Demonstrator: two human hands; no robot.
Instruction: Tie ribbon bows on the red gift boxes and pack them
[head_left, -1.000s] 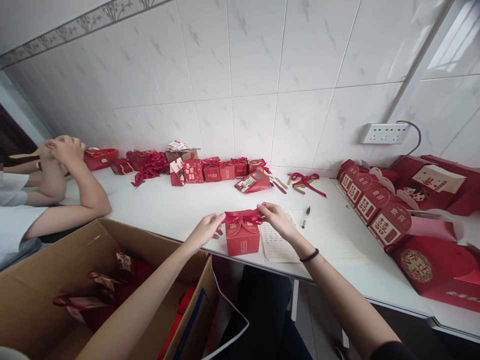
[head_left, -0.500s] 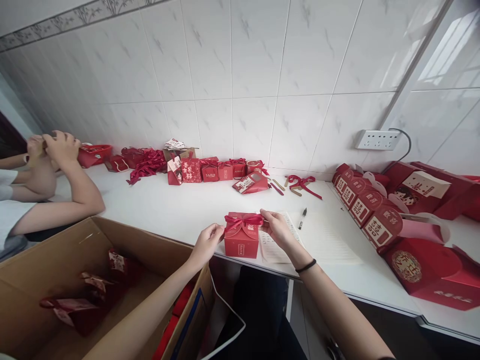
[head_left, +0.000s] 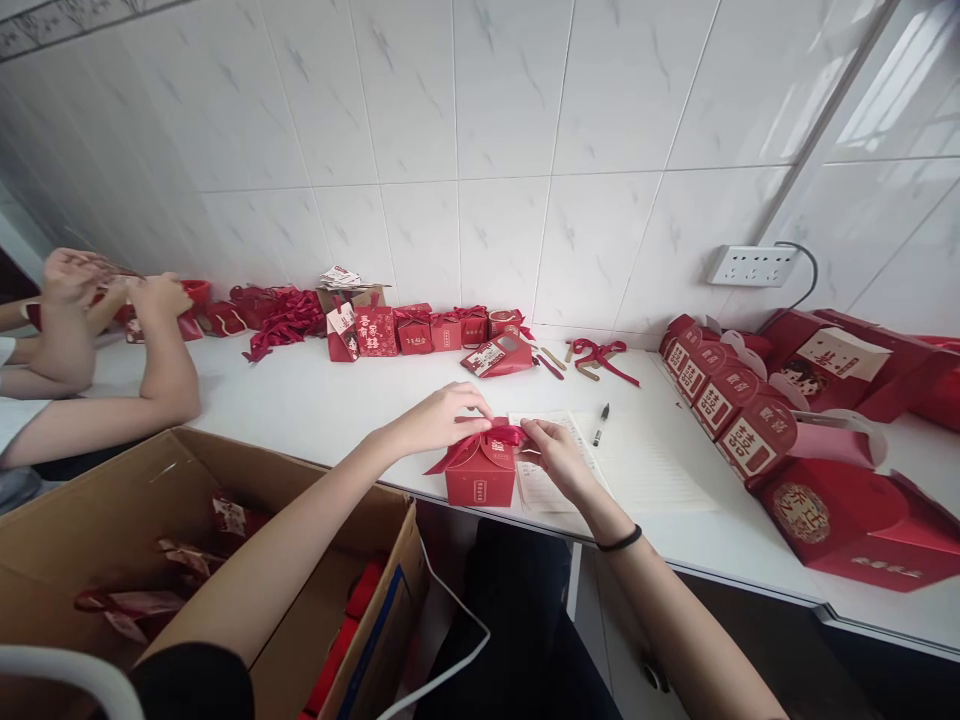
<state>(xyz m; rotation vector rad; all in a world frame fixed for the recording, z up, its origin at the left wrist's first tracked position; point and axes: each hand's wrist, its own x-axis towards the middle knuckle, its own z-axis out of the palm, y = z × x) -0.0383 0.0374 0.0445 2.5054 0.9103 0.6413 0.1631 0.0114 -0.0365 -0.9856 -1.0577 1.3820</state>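
A small red gift box (head_left: 480, 482) stands at the front edge of the white table, with a dark red ribbon (head_left: 469, 437) tied in a bow over its top. My left hand (head_left: 439, 418) reaches over the box from the left, fingertips closed at the middle of the bow. On the right side of the bow, my right hand (head_left: 556, 452) pinches the ribbon between thumb and fingers. One ribbon tail hangs loose on the box's left. Beneath my right hand lies a sheet of written paper (head_left: 529, 490).
An open cardboard box (head_left: 300, 480) with red packets stands at the left. Red gift boxes (head_left: 375, 332) line the wall, beside a heap of ribbons (head_left: 289, 320). A pen (head_left: 601, 424) lies right of the paper; more boxes (head_left: 742, 440) stand farther right. Another person's arms (head_left: 112, 410) rest at far left.
My left hand has moved from the ribbon's left end up and right to the middle of the bow. The right hand stays at the right side. The other person's hands have shifted.
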